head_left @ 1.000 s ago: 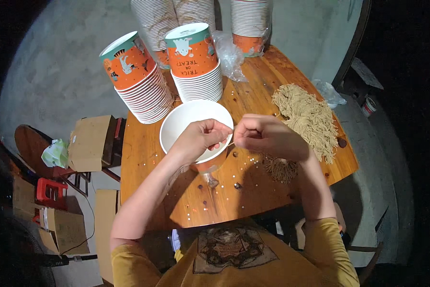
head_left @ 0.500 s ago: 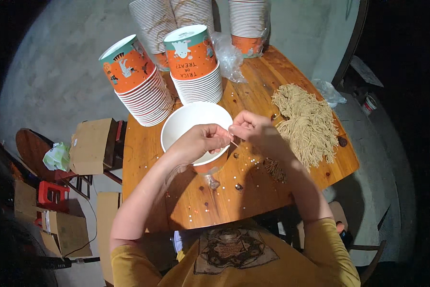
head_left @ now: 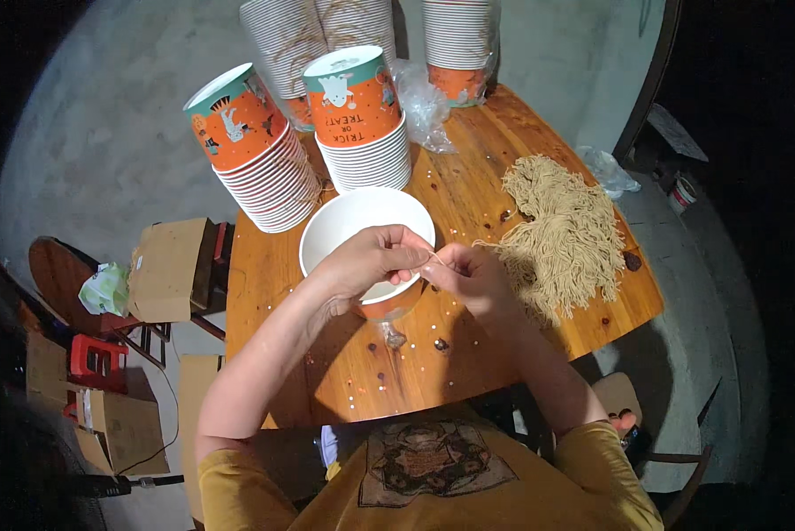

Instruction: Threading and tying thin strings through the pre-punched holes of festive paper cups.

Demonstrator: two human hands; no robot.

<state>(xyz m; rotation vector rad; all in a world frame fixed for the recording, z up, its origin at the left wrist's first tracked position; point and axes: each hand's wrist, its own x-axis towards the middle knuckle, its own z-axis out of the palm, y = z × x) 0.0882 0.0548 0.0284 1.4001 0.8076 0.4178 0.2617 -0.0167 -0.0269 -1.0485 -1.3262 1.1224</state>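
A white-lined paper bucket (head_left: 331, 232) with an orange outside stands upright at the table's middle, its mouth facing up. My left hand (head_left: 369, 258) reaches over its near right rim, thumb and fingers pinched on a thin beige cord (head_left: 436, 258). Close beside it, just right of the rim, my right hand (head_left: 475, 281) pinches the same cord, fingertips almost touching the left ones. How the cord meets the bucket wall is hidden by my fingers. To the right lies a big heap of beige cords (head_left: 570, 248).
Behind the bucket stand two upturned stacks of orange and green paper buckets (head_left: 238, 133). Farther back are more wrapped stacks (head_left: 457, 40) and crumpled clear plastic (head_left: 422, 111). Small white bits dot the wooden table (head_left: 326, 380). Cardboard boxes (head_left: 172, 270) and a red stool (head_left: 98, 361) are at left.
My right hand has dropped and turned, its thumb now toward the left fingertips. A loose strand shows above it. My left hand and the bucket have shifted only slightly.
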